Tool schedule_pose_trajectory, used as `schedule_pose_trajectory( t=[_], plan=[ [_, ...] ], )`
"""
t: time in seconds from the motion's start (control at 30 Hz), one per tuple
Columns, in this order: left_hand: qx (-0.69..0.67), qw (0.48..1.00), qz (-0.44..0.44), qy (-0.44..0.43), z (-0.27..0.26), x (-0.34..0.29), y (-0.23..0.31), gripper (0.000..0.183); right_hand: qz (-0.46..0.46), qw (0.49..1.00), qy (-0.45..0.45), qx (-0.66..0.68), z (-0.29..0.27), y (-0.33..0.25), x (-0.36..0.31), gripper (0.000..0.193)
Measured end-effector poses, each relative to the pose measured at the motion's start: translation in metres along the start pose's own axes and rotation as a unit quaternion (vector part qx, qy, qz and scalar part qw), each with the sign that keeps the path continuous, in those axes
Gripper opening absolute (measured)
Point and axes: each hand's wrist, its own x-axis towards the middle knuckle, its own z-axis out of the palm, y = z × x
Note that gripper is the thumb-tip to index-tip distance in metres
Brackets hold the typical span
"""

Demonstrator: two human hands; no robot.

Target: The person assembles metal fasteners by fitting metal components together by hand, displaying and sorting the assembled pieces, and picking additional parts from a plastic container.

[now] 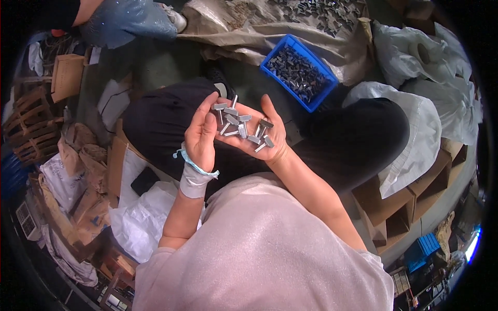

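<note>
Several silver T-bolts (243, 130), with flat rectangular heads and short shanks, lie in a loose heap across my cupped hands above my lap. My right hand (276, 136) is palm up under most of them, its thumb raised at the side. At the heap's left edge, my left hand (201, 139) is curled against the bolts, with its fingertips near the uppermost ones. It has a pale wrap and a light blue band at the wrist. Beyond my hands, a blue plastic bin (316, 97) holds many similar metal pieces.
More metal pieces (332, 18) lie on a tan sheet (228, 31) at the far side. Open cardboard boxes (402, 199) and white sacks (415, 111) stand to the right. On the left are a woven basket (33, 127), bags and cardboard. Another person's leg (127, 23) shows at far left.
</note>
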Motion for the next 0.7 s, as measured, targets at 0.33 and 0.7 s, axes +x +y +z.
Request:
schedule_pose_trajectory(
  t=[0.33,0.7],
  plan=[
    [0.006,1.000,0.009,0.016,-0.0004,-0.0026,-0.0031,0.046,-0.003,1.000,0.013,-0.020,0.0027,0.0033,-0.0002,0.087],
    [0.043,0.999,0.019,0.020,0.0048,0.0003,0.0012,0.055,-0.007,1.000,0.002,-0.003,0.0013,0.0014,-0.0002,0.090]
  ],
)
